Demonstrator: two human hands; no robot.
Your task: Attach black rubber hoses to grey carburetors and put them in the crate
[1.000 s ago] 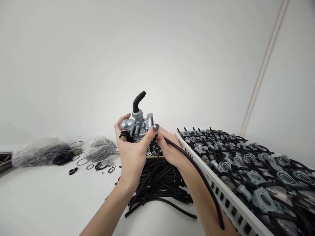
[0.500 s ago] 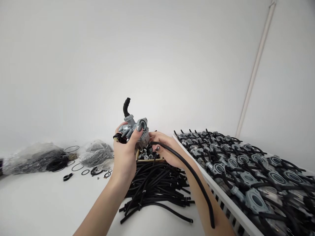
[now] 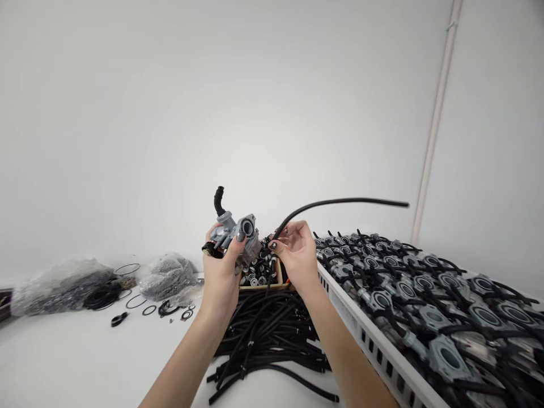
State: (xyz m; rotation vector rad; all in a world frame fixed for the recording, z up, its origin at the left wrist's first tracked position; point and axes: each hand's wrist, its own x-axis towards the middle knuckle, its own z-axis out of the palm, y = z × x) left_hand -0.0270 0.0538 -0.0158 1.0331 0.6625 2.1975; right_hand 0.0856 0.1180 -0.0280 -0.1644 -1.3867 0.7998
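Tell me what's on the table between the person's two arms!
In the head view, a pile of black hoses lies there, with a yellowish tray of small parts just beyond it.

Black hoses (image 3: 267, 328) lay heaped on a white desk (image 3: 106, 362) beside a white crate (image 3: 382, 344). Plastic bags (image 3: 165, 277) and rings (image 3: 148, 314) sat at left.

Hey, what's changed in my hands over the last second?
The hose swung up from along your right forearm and now stretches out rightward. The carburetor turned, its round opening facing you more. Your left hand and right hand kept their holds; the hose pile and white basket stayed put.
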